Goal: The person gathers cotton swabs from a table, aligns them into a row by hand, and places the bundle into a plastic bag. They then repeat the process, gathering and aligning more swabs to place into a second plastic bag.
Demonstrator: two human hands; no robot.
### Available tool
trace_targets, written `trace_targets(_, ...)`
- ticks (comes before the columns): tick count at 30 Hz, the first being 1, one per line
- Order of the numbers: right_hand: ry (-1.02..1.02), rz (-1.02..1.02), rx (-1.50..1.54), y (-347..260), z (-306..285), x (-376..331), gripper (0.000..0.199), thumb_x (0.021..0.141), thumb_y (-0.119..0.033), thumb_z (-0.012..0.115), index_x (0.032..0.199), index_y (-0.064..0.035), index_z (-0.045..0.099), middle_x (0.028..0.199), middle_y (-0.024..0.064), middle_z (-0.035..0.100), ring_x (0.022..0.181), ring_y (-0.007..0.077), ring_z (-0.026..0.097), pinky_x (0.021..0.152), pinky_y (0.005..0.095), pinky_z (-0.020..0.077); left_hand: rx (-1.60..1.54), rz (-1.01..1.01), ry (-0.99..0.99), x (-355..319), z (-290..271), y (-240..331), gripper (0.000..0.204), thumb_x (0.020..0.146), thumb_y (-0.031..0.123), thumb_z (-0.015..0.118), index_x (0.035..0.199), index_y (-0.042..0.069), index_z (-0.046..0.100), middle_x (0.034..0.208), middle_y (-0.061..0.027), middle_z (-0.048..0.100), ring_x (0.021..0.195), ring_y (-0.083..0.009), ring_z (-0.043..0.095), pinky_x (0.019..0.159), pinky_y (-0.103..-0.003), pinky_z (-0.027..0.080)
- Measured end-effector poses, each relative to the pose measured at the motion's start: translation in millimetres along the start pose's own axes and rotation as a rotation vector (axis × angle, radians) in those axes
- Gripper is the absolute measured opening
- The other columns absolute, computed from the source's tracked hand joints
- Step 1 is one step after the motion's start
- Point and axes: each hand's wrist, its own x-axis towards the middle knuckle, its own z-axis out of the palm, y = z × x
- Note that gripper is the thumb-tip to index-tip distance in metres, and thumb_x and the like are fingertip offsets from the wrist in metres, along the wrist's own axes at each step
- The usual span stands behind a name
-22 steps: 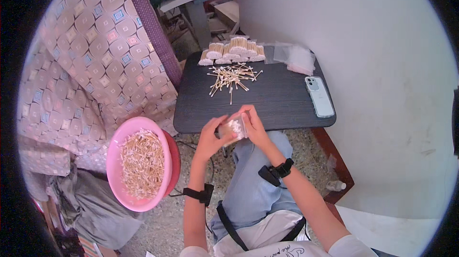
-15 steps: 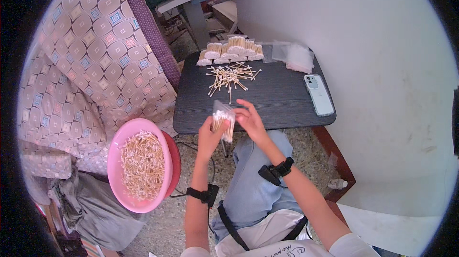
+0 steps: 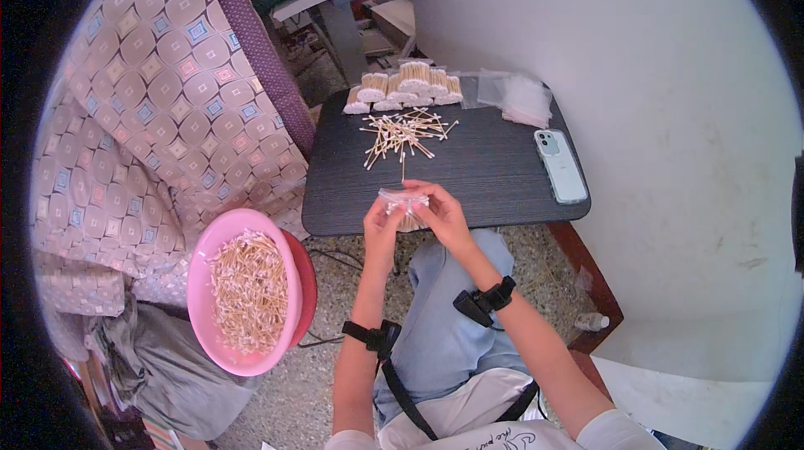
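Left hand [image 3: 381, 220], right hand [image 3: 445, 219]: both gripping clear swab bag [image 3: 407, 204] over near edge of counter [image 3: 494, 195]. Judgement: even thumb pressure, tips level, plastic rim free of sticks. Beyond: loose swabs [image 3: 404, 135], then stacked swab bundles [image 3: 414, 80].

shirt [image 3: 477, 400]: white, dark line print [image 3: 517, 440] on the front
sleeves [image 3: 615, 432]: short, white
jeans [image 3: 461, 278]: pale blue
left wristband [image 3: 377, 337]: black, with a boxy black module
right wristband [image 3: 484, 303]: black, similar angular module
straps [image 3: 408, 401]: black, narrow, over the shirt
hands [image 3: 445, 220]: bare
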Motion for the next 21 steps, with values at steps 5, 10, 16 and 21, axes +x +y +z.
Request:
trace_targets(5,-0.01,0.051,0.015,2,-3,1,0.013,0.089,-0.004,0.055,0.102,-0.0029,0.052,0.122,0.0125,0.053,0.108,0.0152,0.052,0.093,0.0293,0.0403,-0.109,-0.124,0.071,0,2,-6,0.027,0.09,0.013,0.056,0.113,0.001,0.056,0.102,-0.0053,0.062,0.093,-0.0107,0.059,0.078,-0.024,0.045)
trace_targets(10,-0.054,0.094,-0.015,4,-4,0,0.013,0.092,-0.007,0.052,0.104,-0.0047,0.047,0.105,0.0052,0.056,0.095,0.0103,0.051,0.083,0.0244,0.0412,-0.149,-0.088,0.048,1,10,2,0.028,0.09,0.016,0.055,0.114,0.0,0.055,0.102,-0.0059,0.062,0.094,-0.0121,0.059,0.079,-0.025,0.045)
trace_targets(16,-0.02,0.188,-0.003,3,-5,0,0.011,0.093,-0.009,0.051,0.102,-0.0049,0.047,0.098,0.0007,0.053,0.091,0.0079,0.049,0.081,0.0235,0.04,-0.117,-0.156,0.111,-3,8,-2,0.028,0.088,0.014,0.053,0.111,-0.002,0.058,0.107,-0.0077,0.061,0.097,-0.0131,0.058,0.084,-0.026,0.044)
trace_targets(21,0.011,0.13,-0.066,3,-3,-1,0.01,0.094,-0.011,0.049,0.101,-0.0044,0.047,0.101,0.0018,0.054,0.091,0.0081,0.049,0.081,0.0236,0.0398,-0.131,-0.074,0.063,-2,14,1,0.027,0.088,0.014,0.053,0.109,-0.001,0.06,0.109,-0.0074,0.061,0.096,-0.0128,0.058,0.084,-0.025,0.043)
